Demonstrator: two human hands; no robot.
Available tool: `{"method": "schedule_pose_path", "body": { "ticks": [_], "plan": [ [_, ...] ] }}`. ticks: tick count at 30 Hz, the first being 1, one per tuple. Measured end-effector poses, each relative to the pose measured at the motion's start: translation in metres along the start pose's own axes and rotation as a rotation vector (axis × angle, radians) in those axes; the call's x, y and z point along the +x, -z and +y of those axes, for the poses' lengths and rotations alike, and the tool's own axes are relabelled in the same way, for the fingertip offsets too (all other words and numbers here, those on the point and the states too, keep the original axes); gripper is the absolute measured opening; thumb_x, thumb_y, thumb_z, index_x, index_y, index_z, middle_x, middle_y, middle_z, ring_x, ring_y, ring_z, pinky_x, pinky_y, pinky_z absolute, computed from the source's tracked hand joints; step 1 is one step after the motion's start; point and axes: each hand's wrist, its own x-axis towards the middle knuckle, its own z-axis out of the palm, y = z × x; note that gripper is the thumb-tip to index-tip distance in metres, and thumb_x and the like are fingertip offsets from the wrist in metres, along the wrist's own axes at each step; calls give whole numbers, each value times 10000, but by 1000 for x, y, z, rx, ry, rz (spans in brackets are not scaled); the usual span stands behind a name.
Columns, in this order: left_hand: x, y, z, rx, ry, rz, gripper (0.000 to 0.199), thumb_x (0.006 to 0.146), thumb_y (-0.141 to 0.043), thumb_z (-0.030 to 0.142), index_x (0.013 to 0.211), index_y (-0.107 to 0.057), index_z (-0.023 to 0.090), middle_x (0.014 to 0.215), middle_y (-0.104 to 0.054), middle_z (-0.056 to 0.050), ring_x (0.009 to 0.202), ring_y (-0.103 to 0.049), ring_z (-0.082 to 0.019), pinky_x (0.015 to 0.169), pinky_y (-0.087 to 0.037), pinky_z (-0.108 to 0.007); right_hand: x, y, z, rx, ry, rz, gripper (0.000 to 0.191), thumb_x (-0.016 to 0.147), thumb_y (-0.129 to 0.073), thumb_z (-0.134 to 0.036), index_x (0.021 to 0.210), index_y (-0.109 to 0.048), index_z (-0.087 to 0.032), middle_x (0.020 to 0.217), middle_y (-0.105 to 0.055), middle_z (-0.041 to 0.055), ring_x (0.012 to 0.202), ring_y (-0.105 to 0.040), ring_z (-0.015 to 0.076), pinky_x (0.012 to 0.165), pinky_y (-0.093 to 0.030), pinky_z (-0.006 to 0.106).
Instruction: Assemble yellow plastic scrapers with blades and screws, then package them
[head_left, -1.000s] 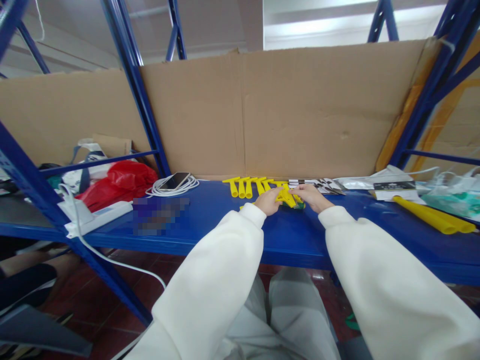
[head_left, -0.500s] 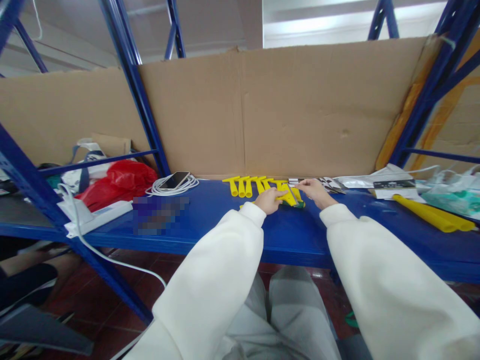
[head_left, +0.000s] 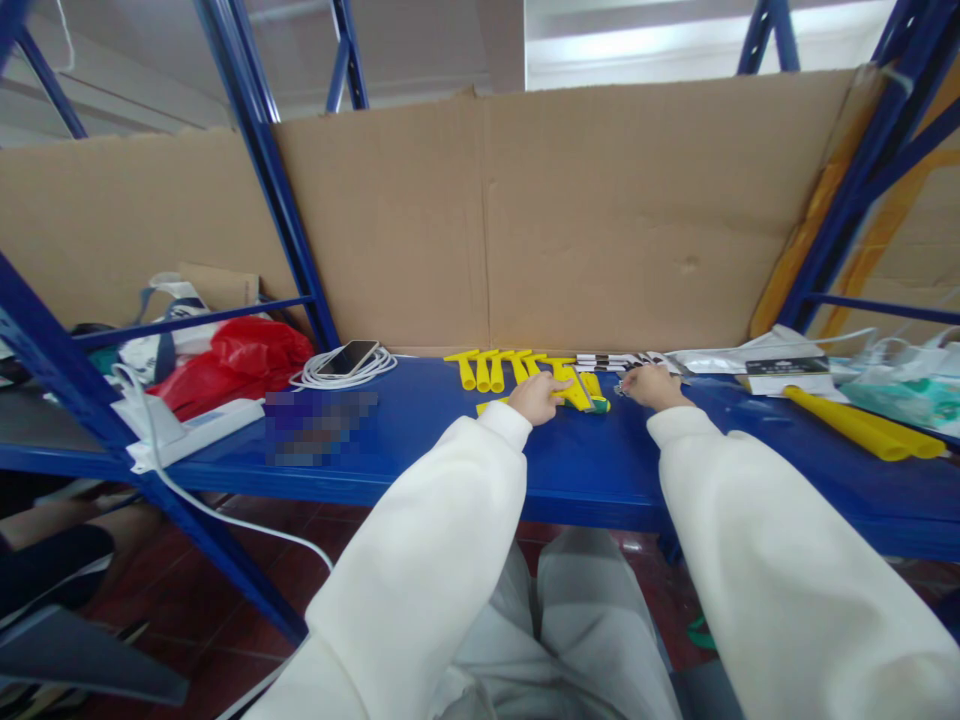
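Note:
My left hand (head_left: 536, 398) is closed on a yellow scraper (head_left: 577, 394) with a wide T-shaped head, lying low over the blue shelf. Green shows at the far right end of the yellow pieces there. To the right, my right hand (head_left: 651, 386) is closed, fingertips down at the shelf beside small shiny metal pieces (head_left: 621, 388). Whatever is between those fingertips is too small to make out. Behind my left hand stands a row of yellow T-shaped scrapers (head_left: 482, 372). Flat black-and-white strips (head_left: 611, 361) lie behind my right hand.
Long yellow tubes (head_left: 855, 425) and a white packet (head_left: 787, 370) lie at the right. On the left are a phone (head_left: 352, 357) on a coiled white cable (head_left: 307, 375), a white power strip (head_left: 214, 428) and a red bag (head_left: 259, 355). Cardboard (head_left: 600, 220) walls the back.
My right hand has moved right and slightly down, away from the scraper to the small metal pieces on the shelf. My left hand stays on the scraper, almost unmoved.

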Motion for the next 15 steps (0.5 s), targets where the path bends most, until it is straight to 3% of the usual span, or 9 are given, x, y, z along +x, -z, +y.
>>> {"method": "schedule_pose_path", "body": {
  "ticks": [7,15],
  "plan": [
    [0,-2,-1,-43,-14,-4,453,908,-597,186,1358,-631,213,1211,-691,-85,1148,-641,-222,1024,-480,-312,2,-5,-2,-22,17,-29,142,788,-646,-216,833,-780,-220,1071,-717,123,1207,-570,327,987,-456,490],
    [0,-2,-1,-64,-14,-20,419,895,-625,187,1311,-669,216,1208,-706,-78,1145,-650,-220,1017,-483,-301,2,-4,-6,-28,-39,-111,207,792,-607,-236,902,-768,-164,1090,-714,169,1161,-627,339,962,-489,452]
  ]
}}
